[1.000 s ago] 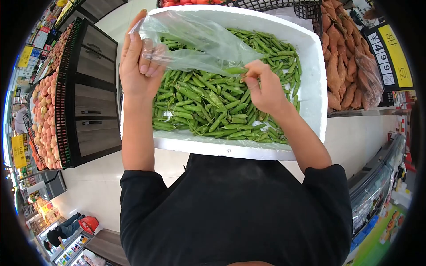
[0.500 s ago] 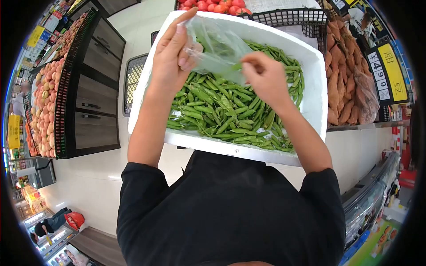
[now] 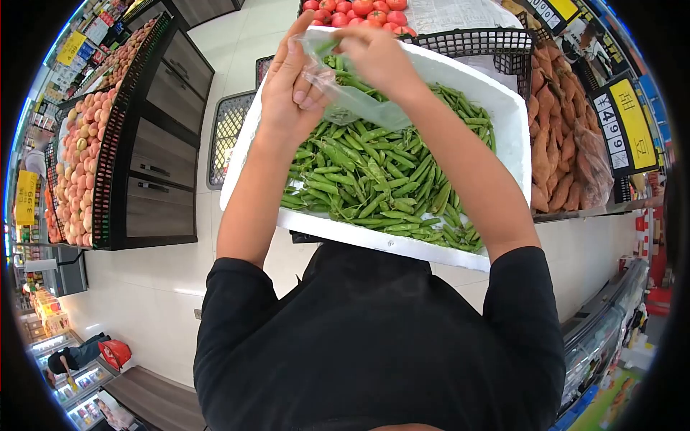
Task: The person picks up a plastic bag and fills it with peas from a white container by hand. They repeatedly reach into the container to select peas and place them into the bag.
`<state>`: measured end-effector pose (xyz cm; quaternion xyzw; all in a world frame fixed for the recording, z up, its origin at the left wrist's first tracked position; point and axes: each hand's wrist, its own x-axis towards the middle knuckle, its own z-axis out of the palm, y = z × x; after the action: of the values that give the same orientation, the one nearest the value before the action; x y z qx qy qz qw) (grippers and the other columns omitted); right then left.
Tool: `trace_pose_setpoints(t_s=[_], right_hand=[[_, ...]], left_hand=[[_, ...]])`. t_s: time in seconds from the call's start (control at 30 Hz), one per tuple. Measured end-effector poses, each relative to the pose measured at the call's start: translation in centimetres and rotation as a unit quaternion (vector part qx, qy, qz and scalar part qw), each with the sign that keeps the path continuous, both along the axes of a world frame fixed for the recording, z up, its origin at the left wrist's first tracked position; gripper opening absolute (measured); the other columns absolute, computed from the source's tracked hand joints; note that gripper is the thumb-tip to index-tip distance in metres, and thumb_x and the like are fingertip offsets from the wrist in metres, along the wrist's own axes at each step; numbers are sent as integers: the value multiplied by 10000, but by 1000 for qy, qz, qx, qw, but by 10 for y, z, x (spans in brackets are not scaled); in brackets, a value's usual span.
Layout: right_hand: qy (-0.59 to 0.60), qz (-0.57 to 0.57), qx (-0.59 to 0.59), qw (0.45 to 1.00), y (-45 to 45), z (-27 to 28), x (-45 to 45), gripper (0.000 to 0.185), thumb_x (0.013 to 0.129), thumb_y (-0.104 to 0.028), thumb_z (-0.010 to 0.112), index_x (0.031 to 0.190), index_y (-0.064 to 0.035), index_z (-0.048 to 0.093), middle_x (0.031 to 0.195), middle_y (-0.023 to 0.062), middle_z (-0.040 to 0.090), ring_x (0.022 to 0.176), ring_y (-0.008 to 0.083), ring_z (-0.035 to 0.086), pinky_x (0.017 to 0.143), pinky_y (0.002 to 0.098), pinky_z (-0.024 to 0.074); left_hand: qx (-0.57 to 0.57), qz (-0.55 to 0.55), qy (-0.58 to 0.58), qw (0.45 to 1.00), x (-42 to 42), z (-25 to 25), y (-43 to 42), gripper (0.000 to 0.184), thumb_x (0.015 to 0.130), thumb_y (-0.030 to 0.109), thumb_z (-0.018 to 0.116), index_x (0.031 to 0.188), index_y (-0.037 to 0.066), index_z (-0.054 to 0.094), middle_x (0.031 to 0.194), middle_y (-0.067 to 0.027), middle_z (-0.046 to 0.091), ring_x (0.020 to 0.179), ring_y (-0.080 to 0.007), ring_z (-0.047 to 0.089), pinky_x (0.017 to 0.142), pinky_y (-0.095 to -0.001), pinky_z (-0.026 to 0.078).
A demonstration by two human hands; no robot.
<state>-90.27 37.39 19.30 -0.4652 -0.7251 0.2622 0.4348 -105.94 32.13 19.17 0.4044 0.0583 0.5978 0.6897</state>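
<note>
A clear plastic bag [image 3: 374,108] hangs from my left hand [image 3: 291,93]. Its fingers are closed on the bag's edge, with the index finger pointing up. My right hand [image 3: 379,63] is at the bag's mouth, fingers pinched on a green pea pod [image 3: 327,47]. Part of that pod shows at the opening; the fingertips are partly blurred. Below both hands, many loose pea pods [image 3: 374,172] fill a white foam box [image 3: 345,231].
Tomatoes [image 3: 359,13] lie beyond the box. Sweet potatoes [image 3: 557,122] and a yellow price sign [image 3: 631,122] are on the right. Peaches [image 3: 85,158] sit on a dark cabinet [image 3: 162,169] at left. Farther back at lower left, a person [image 3: 75,355] stands near a red basket [image 3: 115,353].
My right hand has moved up and left, from the bag's right side to its mouth near my left hand, with a pea pod. The view has shifted slightly.
</note>
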Motion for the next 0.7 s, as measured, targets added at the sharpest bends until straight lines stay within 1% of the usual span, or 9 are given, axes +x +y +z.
trace_pose_setpoints(t_s=[0.07, 0.13, 0.37, 0.43, 0.47, 0.53, 0.57, 0.63, 0.7], right_hand=[[-139, 29, 77, 987, -6, -23, 9, 335, 922, -211, 533, 1228, -110, 626, 935, 136, 680, 870, 233, 653, 846, 385, 505], [-404, -38, 279, 870, -13, -38, 22, 479, 900, -270, 574, 1367, -183, 505, 1056, 150, 658, 980, 288, 630, 889, 397, 473], [-417, -294, 132, 850, -50, -22, 83, 627, 867, -387, 631, 1421, -177, 424, 1055, 194, 633, 966, 270, 627, 820, 428, 479], [-274, -204, -84, 936, -44, -55, 96, 586, 886, -437, 614, 1290, -27, 504, 925, 137, 646, 821, 228, 635, 686, 384, 484], [-273, -209, -87, 935, -49, -54, 97, 586, 886, -437, 614, 1290, -27, 504, 925, 137, 646, 821, 228, 635, 686, 384, 484], [4, -61, -412, 909, -57, -48, 84, 435, 910, -447, 584, 1030, -29, 574, 769, 48, 624, 694, 173, 604, 635, 316, 472], [8, -61, -410, 910, -56, -49, 80, 435, 910, -447, 584, 1030, -29, 574, 769, 48, 624, 694, 173, 604, 635, 316, 472], [339, 2, -355, 871, -45, -54, 76, 292, 955, -355, 533, 871, -77, 559, 687, 20, 600, 636, 157, 578, 586, 288, 447], [568, -11, -355, 742, -25, -39, 84, 271, 976, -271, 493, 766, -107, 539, 654, 15, 579, 635, 158, 572, 563, 294, 431]], left_hand=[[-2, -4, -28, 1000, -2, 0, 0, 446, 1045, 360, 375, 1447, 168, 377, 467, 77, 252, 400, -34, 222, 404, -196, 237], [-34, 58, 10, 998, -1, 4, -2, 450, 1041, 375, 378, 1438, 163, 388, 465, 75, 243, 404, -26, 223, 407, -186, 233], [10, 88, 7, 996, -4, 8, 0, 407, 1045, 325, 403, 1396, 124, 450, 497, 75, 256, 422, -22, 232, 418, -179, 220], [-11, 235, 104, 966, -3, 10, -2, 322, 1029, 224, 469, 1309, 83, 539, 544, 86, 338, 448, -11, 262, 424, -187, 220], [-11, 230, 105, 968, -1, 10, -4, 322, 1029, 224, 469, 1309, 83, 539, 544, 86, 338, 448, -11, 262, 424, -187, 220], [75, 393, 196, 896, 1, 11, -5, 253, 992, 136, 518, 1220, 60, 595, 589, 80, 421, 474, 2, 287, 428, -187, 223], [103, 417, 222, 875, -3, 9, -2, 248, 972, 101, 531, 1208, 48, 582, 655, 44, 499, 526, -10, 371, 452, -188, 287], [77, 411, 191, 888, -2, 7, 18, 253, 971, 93, 524, 1216, 52, 574, 700, 30, 514, 563, -23, 412, 476, -195, 324], [-12, 345, 96, 934, 15, 28, 15, 313, 944, 63, 524, 1256, 76, 538, 834, -6, 546, 660, -68, 504, 544, -223, 412]])
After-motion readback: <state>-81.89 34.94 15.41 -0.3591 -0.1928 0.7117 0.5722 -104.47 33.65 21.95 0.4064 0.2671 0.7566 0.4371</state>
